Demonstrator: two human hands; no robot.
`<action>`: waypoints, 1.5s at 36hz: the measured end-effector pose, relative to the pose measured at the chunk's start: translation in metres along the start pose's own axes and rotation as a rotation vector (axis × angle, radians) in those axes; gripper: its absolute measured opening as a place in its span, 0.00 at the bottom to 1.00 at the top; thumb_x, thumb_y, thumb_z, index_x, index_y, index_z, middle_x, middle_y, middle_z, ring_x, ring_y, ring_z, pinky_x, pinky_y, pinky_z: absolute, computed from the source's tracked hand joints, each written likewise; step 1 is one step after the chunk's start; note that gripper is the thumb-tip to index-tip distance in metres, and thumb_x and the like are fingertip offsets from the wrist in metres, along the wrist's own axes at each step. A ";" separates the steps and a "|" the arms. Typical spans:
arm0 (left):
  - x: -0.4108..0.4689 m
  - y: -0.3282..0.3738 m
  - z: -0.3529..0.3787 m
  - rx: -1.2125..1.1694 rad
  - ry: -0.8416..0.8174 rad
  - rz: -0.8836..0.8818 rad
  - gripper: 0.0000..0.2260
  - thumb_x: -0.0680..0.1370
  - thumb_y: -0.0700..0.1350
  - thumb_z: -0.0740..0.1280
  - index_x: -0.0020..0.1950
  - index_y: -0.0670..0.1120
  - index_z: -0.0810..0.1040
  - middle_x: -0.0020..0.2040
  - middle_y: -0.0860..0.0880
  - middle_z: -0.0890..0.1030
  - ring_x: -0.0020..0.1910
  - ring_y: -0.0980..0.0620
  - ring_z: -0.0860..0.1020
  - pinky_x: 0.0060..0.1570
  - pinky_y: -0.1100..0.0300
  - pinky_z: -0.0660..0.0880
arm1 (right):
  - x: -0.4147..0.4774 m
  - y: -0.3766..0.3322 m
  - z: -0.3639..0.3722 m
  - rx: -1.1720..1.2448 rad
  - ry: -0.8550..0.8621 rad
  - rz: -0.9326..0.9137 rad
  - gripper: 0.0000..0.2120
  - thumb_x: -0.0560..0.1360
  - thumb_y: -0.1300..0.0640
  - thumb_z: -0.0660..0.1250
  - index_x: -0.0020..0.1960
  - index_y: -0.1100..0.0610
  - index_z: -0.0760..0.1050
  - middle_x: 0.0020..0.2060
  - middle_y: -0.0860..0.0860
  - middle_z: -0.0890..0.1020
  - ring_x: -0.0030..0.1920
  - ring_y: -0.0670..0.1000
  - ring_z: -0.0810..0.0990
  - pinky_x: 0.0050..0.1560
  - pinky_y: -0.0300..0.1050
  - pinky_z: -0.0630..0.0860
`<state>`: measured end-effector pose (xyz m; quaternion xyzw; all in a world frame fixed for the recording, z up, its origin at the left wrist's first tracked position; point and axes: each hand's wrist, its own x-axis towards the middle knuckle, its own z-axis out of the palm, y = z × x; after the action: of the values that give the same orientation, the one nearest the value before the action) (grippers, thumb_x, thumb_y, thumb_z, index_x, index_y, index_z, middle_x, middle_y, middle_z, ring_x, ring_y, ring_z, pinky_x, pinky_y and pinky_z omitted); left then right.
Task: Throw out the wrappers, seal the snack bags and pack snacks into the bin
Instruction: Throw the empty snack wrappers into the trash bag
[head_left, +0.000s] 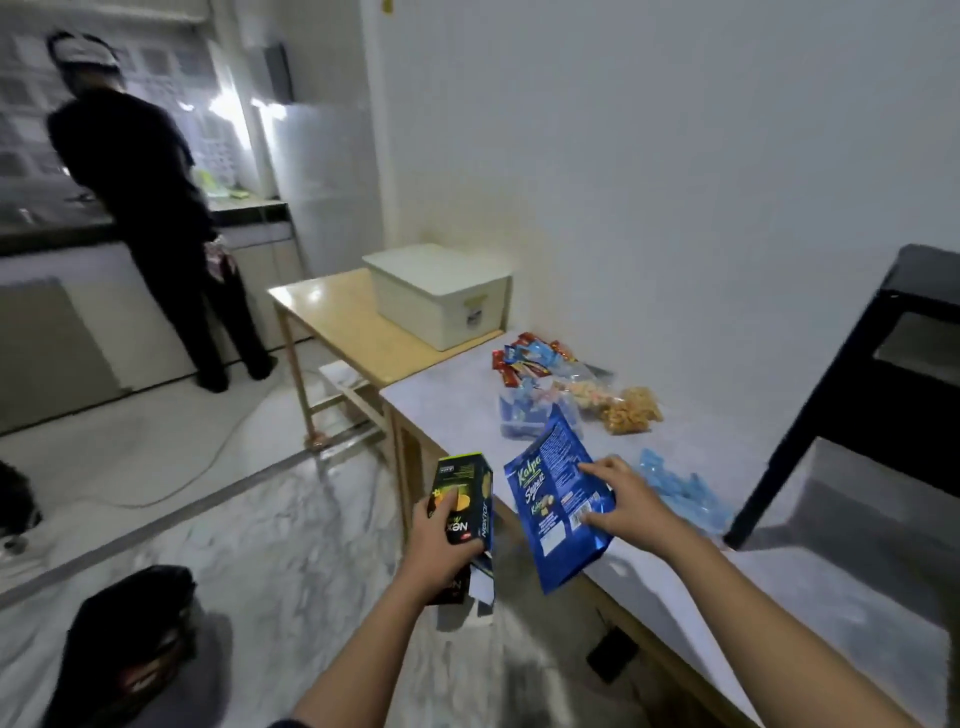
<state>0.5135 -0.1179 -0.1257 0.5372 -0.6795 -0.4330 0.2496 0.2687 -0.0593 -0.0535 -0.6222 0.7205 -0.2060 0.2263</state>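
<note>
Two hands in view, both at the near edge of the grey-topped worktop (467, 405).

Landmark: blue foil snack pouch (550, 499), printed "Kalpa". It lies flat on the worktop, and its lower end overhangs the edge.

Right hand (618, 499): rests on the right side of the pouch. The index finger and thumb are spread straight across its printed face. The grip is wide and clasps nothing that shows; the other fingers are hidden behind the hand.

Left hand (441, 535): just left of the pouch, off the worktop and over the floor. The grip is curled round a black cardboard snack box (464, 499), marked "Nextar", held upright. More packaging hangs below the hand; I cannot tell what kind.

Beyond the pouch, touching its far end: a clear bag of blue pieces (519, 415).
Beyond and right of the pouch: clear bags of orange and pale crackers (631, 410).
Farther beyond the pouch: a heap of small red and blue wrapped snacks (530, 358).
Right of the pouch, near the right hand: crumpled light-blue wrappers (680, 493).

White plastic bin (441, 301): lid on, well beyond the pouch, standing on a light wooden table (332, 322) that butts against the worktop.

Well left of the pouch, on the floor: a black bag (135, 639).
Far beyond and left of the pouch: a person in dark clothes (140, 208), back turned.
</note>
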 end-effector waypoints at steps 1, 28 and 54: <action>0.003 -0.008 -0.016 -0.003 0.042 -0.023 0.36 0.69 0.44 0.72 0.74 0.51 0.60 0.68 0.44 0.59 0.61 0.48 0.70 0.62 0.58 0.71 | 0.013 -0.015 0.006 0.000 -0.020 -0.020 0.31 0.71 0.57 0.71 0.71 0.55 0.65 0.56 0.47 0.65 0.56 0.45 0.68 0.57 0.38 0.68; 0.085 -0.263 -0.358 -0.033 0.533 -0.477 0.37 0.69 0.48 0.72 0.74 0.53 0.59 0.72 0.45 0.56 0.68 0.43 0.66 0.65 0.51 0.69 | 0.313 -0.331 0.294 0.056 -0.404 -0.270 0.33 0.70 0.62 0.72 0.72 0.56 0.63 0.58 0.48 0.67 0.55 0.45 0.68 0.55 0.37 0.71; 0.138 -0.651 -0.359 0.032 0.197 -0.941 0.33 0.73 0.53 0.68 0.74 0.54 0.56 0.76 0.43 0.47 0.72 0.41 0.58 0.64 0.50 0.67 | 0.406 -0.334 0.757 -0.069 -0.885 -0.223 0.28 0.75 0.61 0.66 0.73 0.57 0.61 0.64 0.54 0.66 0.55 0.50 0.71 0.50 0.35 0.68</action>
<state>1.0954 -0.3940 -0.5211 0.8286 -0.3421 -0.4356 0.0812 0.9284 -0.5193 -0.5040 -0.7312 0.4897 0.0806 0.4679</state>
